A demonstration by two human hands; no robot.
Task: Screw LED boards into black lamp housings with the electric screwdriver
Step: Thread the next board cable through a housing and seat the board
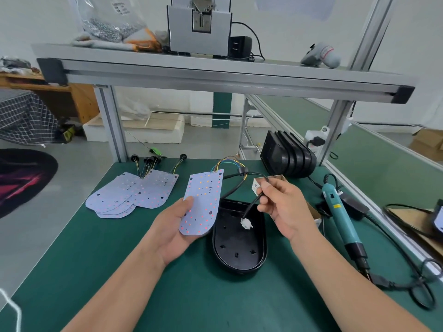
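My left hand (pixel 176 230) holds a white LED board (pixel 203 200) by its lower left edge, raised over the green table. Coloured wires run from the board's top into a black cable (pixel 250 208). My right hand (pixel 285 206) pinches that cable just above its white connector (pixel 247 223), which hangs over an open black lamp housing (pixel 239 248) lying on the table. A teal electric screwdriver (pixel 341 216) lies on the table to the right of my right hand, untouched.
A fanned pile of LED boards (pixel 130 194) with wires lies at the left. Stacked black housings (pixel 286 156) stand at the back right. A small cardboard box (pixel 261 182) sits behind my right hand. The screwdriver's black cord (pixel 405 267) loops at the right edge. An aluminium shelf (pixel 215 70) spans overhead.
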